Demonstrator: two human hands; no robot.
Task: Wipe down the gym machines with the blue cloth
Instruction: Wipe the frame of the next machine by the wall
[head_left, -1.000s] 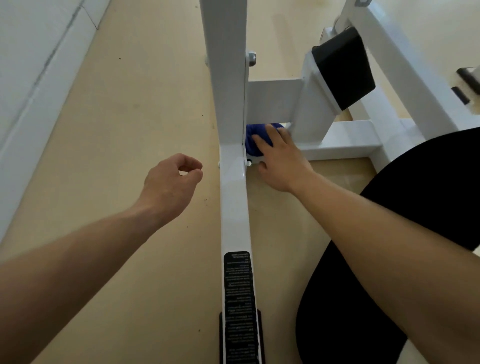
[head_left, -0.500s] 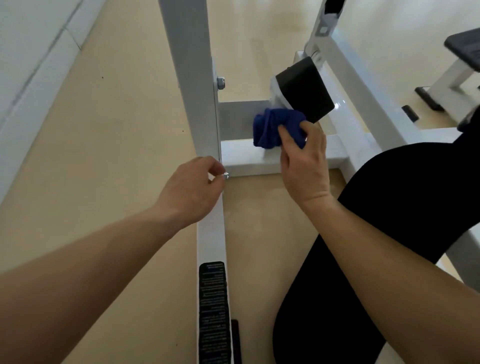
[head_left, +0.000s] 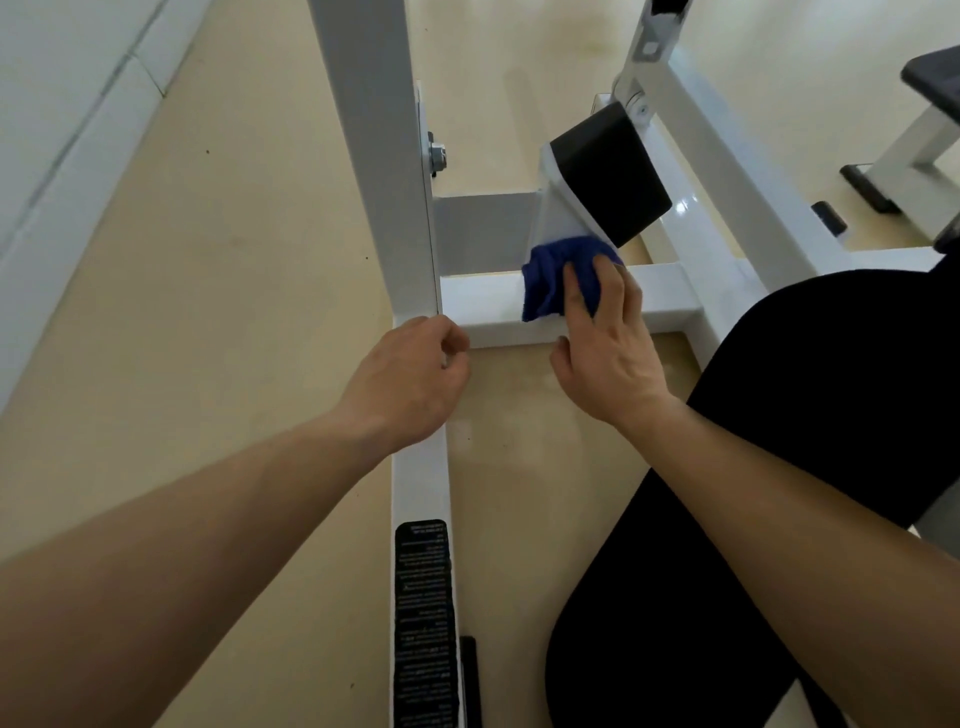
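One black label (head_left: 422, 623) with small, unreadable print

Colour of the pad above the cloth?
The square padded block is black, on a white frame; clearest in the head view.

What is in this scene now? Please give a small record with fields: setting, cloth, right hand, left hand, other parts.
setting: white gym machine frame on a beige floor
cloth: blue cloth, bunched, on the low white crossbar
right hand: right hand presses the cloth with its fingers
left hand: left hand, loosely curled, at the base of the upright, holds nothing
other parts: black pad above the cloth; black label on the floor rail
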